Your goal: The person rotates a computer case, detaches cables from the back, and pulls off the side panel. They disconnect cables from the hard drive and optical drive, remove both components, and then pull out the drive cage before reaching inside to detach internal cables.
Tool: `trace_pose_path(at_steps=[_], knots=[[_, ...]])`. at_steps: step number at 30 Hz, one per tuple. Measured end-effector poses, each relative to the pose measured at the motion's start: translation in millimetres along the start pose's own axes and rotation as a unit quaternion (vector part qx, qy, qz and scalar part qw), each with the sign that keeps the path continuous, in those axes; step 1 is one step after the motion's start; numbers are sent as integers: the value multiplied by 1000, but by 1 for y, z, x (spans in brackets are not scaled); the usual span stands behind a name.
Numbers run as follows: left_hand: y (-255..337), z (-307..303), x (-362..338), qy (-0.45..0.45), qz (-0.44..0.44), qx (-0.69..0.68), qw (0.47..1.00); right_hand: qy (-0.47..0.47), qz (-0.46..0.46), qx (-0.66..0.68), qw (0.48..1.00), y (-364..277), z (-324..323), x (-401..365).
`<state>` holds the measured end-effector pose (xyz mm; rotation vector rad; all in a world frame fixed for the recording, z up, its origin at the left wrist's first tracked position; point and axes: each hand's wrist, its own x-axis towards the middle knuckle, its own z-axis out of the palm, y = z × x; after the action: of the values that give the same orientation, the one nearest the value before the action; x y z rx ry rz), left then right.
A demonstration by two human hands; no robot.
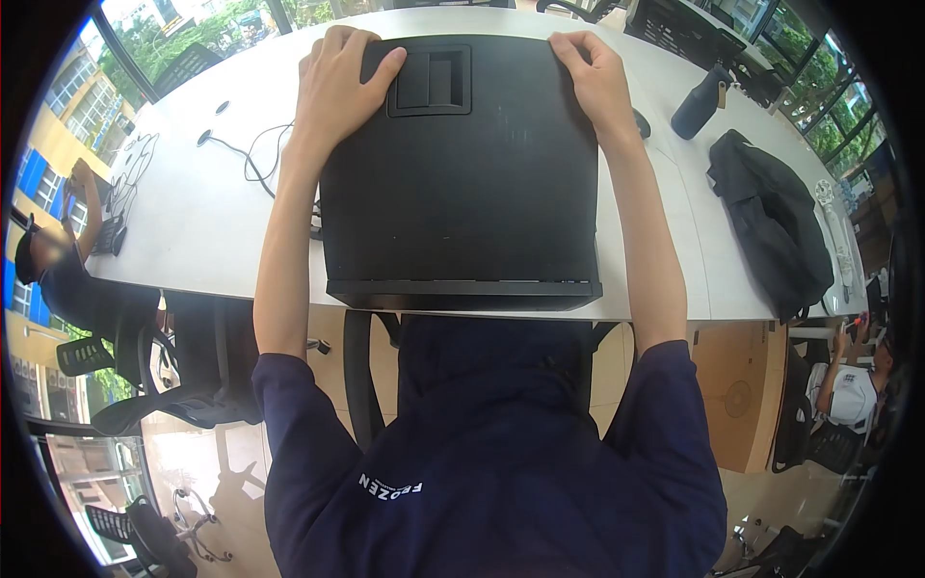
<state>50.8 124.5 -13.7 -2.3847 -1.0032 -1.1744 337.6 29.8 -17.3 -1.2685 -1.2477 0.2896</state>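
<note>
A black computer case (462, 193) lies flat on the white table (665, 250) in front of me, its front edge close to the table's near edge. Set into its upper side panel, toward the far left, is a recessed latch handle (431, 80). At the far left corner my left hand (337, 87) grips the case, thumb on top beside the latch and fingers over the edge. My right hand (599, 87) holds the far right corner with bent fingers; their tips are partly hidden. The panel is closed, so the inside of the case is hidden.
Cables (252, 159) lie left of the case. To the right are a dark bottle (700, 101) and a black bag (771, 222). A cardboard box (737, 395) stands below the table at right. Another person (67, 275) sits at far left, one more (848, 390) at far right.
</note>
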Motion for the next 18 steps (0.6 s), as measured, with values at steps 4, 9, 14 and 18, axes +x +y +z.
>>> trace_pose_path(at_steps=[4,9,14,18], knots=[[-4,18,-5,-51,-19,-13,998,-13,48,-8,999,16,1,-1],[-5,23,-6,-73,-30,-10,997,-24,59,-10,998,22,2,0],[-2,17,-9,-40,-24,-18,999,-31,74,10,997,13,0,-5],[0,28,-15,-69,-45,-17,997,-35,59,-17,998,32,4,-6]])
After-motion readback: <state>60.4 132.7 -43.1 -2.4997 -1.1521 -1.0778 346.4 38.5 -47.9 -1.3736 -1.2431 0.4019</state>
